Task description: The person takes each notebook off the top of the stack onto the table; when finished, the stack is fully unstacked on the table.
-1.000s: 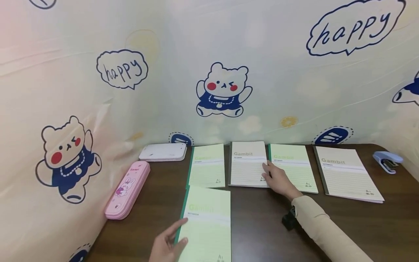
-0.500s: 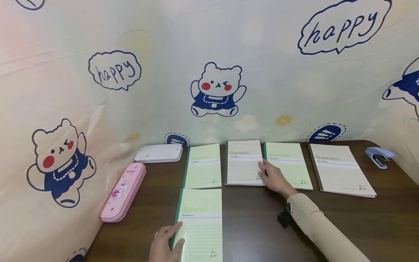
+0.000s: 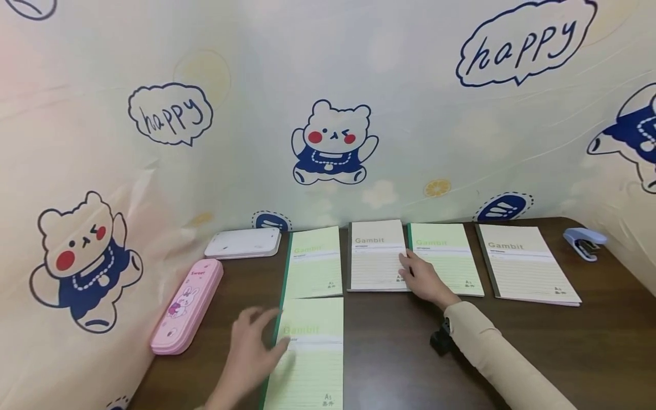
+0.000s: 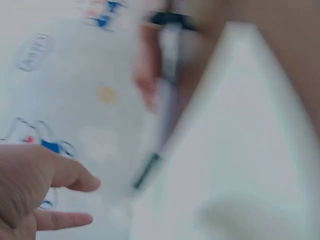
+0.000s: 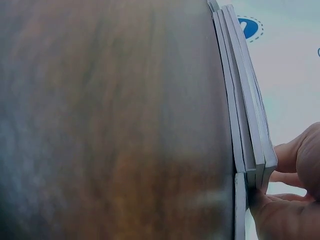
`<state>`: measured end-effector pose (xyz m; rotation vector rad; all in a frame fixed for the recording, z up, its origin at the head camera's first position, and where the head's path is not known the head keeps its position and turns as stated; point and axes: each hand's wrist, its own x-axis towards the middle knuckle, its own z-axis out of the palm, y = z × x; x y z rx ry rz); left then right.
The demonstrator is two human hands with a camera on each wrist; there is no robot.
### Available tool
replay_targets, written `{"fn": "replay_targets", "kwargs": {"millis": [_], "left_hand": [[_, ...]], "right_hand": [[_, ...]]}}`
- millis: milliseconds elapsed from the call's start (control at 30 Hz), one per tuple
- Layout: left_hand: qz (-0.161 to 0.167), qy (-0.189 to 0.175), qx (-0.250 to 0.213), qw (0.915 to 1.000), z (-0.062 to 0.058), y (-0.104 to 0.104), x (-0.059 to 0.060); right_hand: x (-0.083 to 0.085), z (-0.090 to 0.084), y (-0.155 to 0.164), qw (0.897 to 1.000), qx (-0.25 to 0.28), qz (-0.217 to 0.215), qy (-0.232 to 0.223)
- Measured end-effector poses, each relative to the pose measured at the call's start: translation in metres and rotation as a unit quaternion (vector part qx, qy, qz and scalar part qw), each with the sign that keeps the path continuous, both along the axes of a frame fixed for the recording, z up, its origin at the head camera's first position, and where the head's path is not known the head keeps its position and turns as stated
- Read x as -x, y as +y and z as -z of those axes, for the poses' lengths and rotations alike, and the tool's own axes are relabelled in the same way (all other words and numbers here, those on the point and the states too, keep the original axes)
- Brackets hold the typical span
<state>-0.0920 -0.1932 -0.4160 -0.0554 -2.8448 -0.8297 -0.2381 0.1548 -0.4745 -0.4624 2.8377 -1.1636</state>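
Observation:
In the head view, my left hand [image 3: 251, 347] hovers with spread fingers over the left edge of the near green notebook [image 3: 315, 370]. The left wrist view shows its fingers [image 4: 75, 177] apart and holding nothing, though much there is blurred. My right hand [image 3: 424, 278] holds the right edge of a white notebook [image 3: 376, 267], near its lower corner. In the right wrist view its fingers [image 5: 287, 155] bend onto the corner of a stack of notebooks [image 5: 252, 125]. Behind the near green notebook lies another green notebook [image 3: 314, 273], their edges close together.
Right of the white notebook lie a green notebook [image 3: 453, 273] and another white notebook [image 3: 528, 273]. A blue stapler [image 3: 584, 242] sits at the far right. On the left are a pink pencil case [image 3: 187, 307] and a white case [image 3: 243, 243]. A patterned cloth [image 3: 410, 142] hangs behind the table.
My left hand has let go of the near green notebook and lifted up off its left edge. That notebook has shifted slightly. My right hand stays at the white notebook; the head view has drifted.

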Motion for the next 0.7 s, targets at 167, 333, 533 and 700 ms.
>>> {"fn": "replay_targets", "kwargs": {"millis": [167, 333, 533, 700], "left_hand": [[0.102, -0.027, -0.088, 0.9905, -0.022, 0.037, 0.067], [0.120, -0.138, -0.151, 0.9714, -0.007, 0.084, 0.129], [0.093, -0.182, -0.190, 0.9601, 0.029, 0.117, 0.171], [0.096, -0.140, -0.130, 0.9769, 0.049, 0.133, 0.177]], "right_hand": [[-0.002, -0.001, -0.003, 1.000, 0.006, 0.005, -0.010], [-0.003, -0.002, -0.004, 1.000, 0.009, 0.001, -0.009], [-0.002, -0.003, -0.005, 1.000, 0.006, 0.003, 0.000], [-0.001, -0.004, -0.003, 1.000, -0.005, 0.003, -0.007]]}}
